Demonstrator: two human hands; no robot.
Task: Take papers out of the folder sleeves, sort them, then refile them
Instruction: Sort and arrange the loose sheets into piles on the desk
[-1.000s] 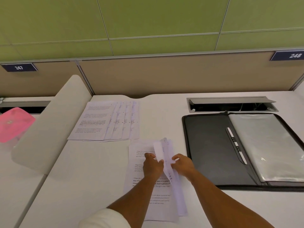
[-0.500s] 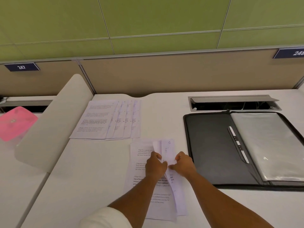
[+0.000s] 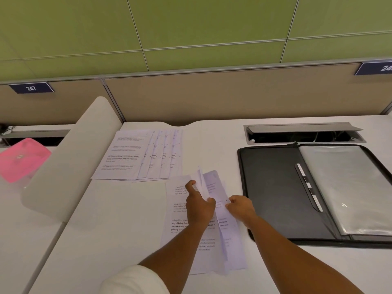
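White sheets [image 3: 220, 230] pinched by left hand [image 3: 199, 206] and right hand [image 3: 241, 209]; folder [image 3: 275, 187] beside.

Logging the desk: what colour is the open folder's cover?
Black zip folder, clearest in the head view.

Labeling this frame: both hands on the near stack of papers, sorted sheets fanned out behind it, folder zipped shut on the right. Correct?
Not quite: the folder lies open, clear sleeves showing, per the head view. Both the left hand and right hand are on the near stack; fanned sheets behind.

White desk [image 3: 118, 219]: papers [image 3: 135, 154], folder [image 3: 273, 187].
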